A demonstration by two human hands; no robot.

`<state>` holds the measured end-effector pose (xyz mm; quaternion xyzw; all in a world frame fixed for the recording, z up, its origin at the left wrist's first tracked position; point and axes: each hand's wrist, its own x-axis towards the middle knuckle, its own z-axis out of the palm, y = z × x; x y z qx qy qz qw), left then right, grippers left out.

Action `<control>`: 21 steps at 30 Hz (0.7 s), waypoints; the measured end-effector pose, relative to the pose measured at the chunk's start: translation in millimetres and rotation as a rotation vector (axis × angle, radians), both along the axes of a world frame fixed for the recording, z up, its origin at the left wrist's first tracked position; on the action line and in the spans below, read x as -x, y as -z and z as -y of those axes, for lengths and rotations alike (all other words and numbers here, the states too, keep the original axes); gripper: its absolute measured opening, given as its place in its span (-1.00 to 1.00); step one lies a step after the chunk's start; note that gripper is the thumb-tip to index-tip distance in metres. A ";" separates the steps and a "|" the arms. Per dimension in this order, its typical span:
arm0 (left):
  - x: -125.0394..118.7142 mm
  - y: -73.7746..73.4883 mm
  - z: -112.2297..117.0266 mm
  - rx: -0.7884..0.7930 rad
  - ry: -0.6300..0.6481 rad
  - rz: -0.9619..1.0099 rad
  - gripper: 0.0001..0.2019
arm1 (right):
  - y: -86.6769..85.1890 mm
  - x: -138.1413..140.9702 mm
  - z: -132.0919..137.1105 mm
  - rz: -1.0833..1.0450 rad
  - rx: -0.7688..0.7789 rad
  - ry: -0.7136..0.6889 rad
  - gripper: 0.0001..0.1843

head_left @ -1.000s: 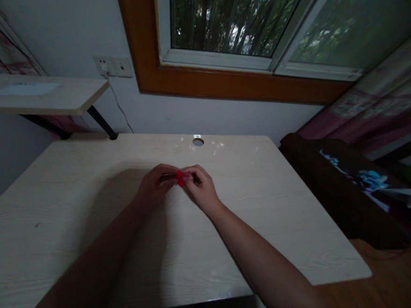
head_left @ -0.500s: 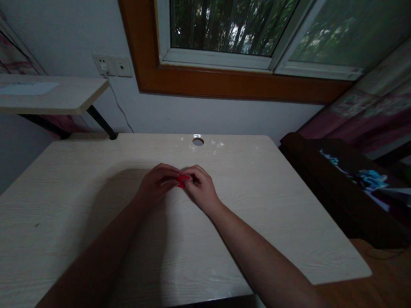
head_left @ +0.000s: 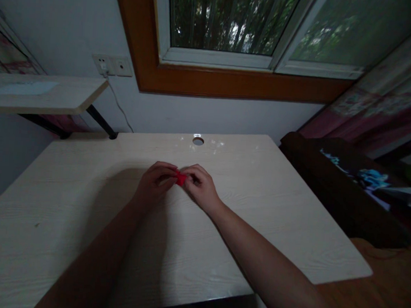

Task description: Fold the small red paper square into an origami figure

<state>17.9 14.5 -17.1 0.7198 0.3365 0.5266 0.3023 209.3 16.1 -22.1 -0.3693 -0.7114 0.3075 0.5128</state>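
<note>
A small red piece (head_left: 181,178), perhaps folded paper, sits between my two hands at the middle of a pale wooden table (head_left: 275,215). My left hand (head_left: 156,183) pinches its left side with curled fingers. My right hand (head_left: 200,187) pinches its right side, fingers closed over it. Most of the red piece is hidden by my fingertips. Both hands rest just above the tabletop.
A round cable hole (head_left: 198,141) lies near the table's far edge. A side shelf (head_left: 47,95) sticks out at the left under a wall socket (head_left: 112,66). A dark sofa (head_left: 344,187) with cloth on it stands to the right. A window is straight ahead.
Both hands stay together on the red piece; the fingers have shifted only slightly, and less of the piece shows.
</note>
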 end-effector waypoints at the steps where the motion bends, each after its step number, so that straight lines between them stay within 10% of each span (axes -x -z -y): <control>1: 0.1 0.3 0.1 0.006 0.001 0.013 -0.90 | -0.4 0.0 0.2 -0.001 -0.003 -0.002 -0.75; 21: -4.1 4.3 0.6 0.027 -0.004 -0.016 -0.81 | 5.1 -0.1 0.6 0.055 -0.009 0.031 -0.82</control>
